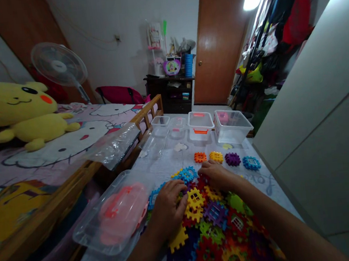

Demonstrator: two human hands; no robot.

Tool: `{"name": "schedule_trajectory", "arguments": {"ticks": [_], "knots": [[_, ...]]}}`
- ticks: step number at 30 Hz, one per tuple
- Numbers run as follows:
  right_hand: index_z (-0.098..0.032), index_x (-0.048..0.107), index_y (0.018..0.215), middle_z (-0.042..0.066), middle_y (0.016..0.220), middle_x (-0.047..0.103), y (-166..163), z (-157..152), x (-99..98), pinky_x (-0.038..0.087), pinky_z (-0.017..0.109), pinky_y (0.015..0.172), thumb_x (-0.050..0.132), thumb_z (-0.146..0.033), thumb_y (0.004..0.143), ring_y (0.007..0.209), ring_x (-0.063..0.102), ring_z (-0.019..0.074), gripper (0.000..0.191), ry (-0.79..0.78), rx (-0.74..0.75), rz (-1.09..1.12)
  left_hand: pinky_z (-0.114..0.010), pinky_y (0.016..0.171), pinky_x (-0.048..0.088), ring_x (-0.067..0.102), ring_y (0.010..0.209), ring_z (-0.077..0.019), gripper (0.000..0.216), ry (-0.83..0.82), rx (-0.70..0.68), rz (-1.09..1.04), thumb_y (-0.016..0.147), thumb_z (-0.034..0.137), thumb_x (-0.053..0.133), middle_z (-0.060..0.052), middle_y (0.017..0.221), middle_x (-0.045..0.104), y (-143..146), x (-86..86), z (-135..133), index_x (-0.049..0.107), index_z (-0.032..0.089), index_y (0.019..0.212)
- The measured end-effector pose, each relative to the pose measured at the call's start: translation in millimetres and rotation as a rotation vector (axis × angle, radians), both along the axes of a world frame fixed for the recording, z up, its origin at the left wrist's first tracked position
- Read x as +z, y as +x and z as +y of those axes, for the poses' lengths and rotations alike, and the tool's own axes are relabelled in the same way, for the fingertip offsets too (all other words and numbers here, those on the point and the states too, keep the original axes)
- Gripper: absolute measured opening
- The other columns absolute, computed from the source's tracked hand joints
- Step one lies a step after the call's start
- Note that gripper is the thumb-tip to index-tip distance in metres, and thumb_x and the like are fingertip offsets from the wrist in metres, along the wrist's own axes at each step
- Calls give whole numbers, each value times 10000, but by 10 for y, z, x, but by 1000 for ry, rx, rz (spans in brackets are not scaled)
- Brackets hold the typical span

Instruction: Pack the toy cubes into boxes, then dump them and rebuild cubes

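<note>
A heap of colourful plastic notched building blocks (214, 212) lies in front of me, many with window grids. My left hand (169, 205) rests over the heap's left side, fingers and thumb apart, close to a yellow block (195, 198). Over the far edge of the heap, my right hand (216, 175) has its fingers bent and close together above red pieces; what they grip, if anything, is hidden. Beyond it stand an orange block (200, 157), a yellow stack (216, 157), a purple stack (233, 159) and a blue stack (251, 163) in a row.
Clear plastic boxes (233, 130) and an orange-handled box (200, 121) stand at the table's far end. A clear lid (85, 235) with pink items lies at left. A wooden bed rail (82, 177) borders the left side; a white cabinet (324, 131) flanks the right.
</note>
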State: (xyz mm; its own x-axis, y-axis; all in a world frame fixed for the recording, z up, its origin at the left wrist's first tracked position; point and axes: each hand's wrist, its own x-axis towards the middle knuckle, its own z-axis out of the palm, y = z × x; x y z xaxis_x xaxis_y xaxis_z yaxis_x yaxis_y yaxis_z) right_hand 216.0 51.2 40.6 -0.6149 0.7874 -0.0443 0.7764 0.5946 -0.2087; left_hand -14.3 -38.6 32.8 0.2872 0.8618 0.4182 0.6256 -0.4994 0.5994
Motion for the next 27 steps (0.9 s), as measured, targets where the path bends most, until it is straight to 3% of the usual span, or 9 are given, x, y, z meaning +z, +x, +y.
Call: {"name": "schedule_trajectory", "arguments": {"ticks": [6,10,14,18,23,27], "knots": [[-173,711,926,71,939,670,254,-51,69,455,284,820,536,-81,869,903,611,181,205,40,-107,150,-415,960,507,631,1074,-226,144,-7,41,-67,889,213,540,-69,1109,683,-15,-10,17,657,219,973],[-177,702,889,64,902,656,512,-113,87,470,286,778,540,-132,892,839,616,179,168,155,-248,316,-409,942,514,637,1052,-225,134,-18,56,-93,881,221,544,-65,1080,688,-23,-12,21,658,220,950],[-180,714,887,94,929,634,649,-182,17,450,314,796,501,-162,920,899,595,218,216,290,-377,152,-411,939,513,638,1047,-228,133,-28,62,-96,879,230,540,-63,1077,691,-12,-6,21,661,224,934],[-178,719,925,98,964,633,710,-256,-45,429,311,810,506,-118,872,931,585,224,228,171,-371,-10,-410,939,513,634,1055,-229,142,-38,65,-94,888,249,536,-63,1086,688,-14,-8,22,665,232,943],[-180,710,1021,95,1041,639,850,-319,-16,417,317,868,567,-73,741,969,579,223,332,-16,-260,-3,-417,939,518,636,1055,-234,144,-38,80,-96,891,255,536,-63,1088,686,-22,-31,7,667,237,949],[-191,706,970,83,1011,645,880,-298,-18,424,317,852,585,-175,804,929,585,215,206,-65,-280,37,-412,939,526,640,1062,-231,138,-31,77,-87,887,246,543,-56,1098,690,-22,-42,-4,666,241,949]]}}
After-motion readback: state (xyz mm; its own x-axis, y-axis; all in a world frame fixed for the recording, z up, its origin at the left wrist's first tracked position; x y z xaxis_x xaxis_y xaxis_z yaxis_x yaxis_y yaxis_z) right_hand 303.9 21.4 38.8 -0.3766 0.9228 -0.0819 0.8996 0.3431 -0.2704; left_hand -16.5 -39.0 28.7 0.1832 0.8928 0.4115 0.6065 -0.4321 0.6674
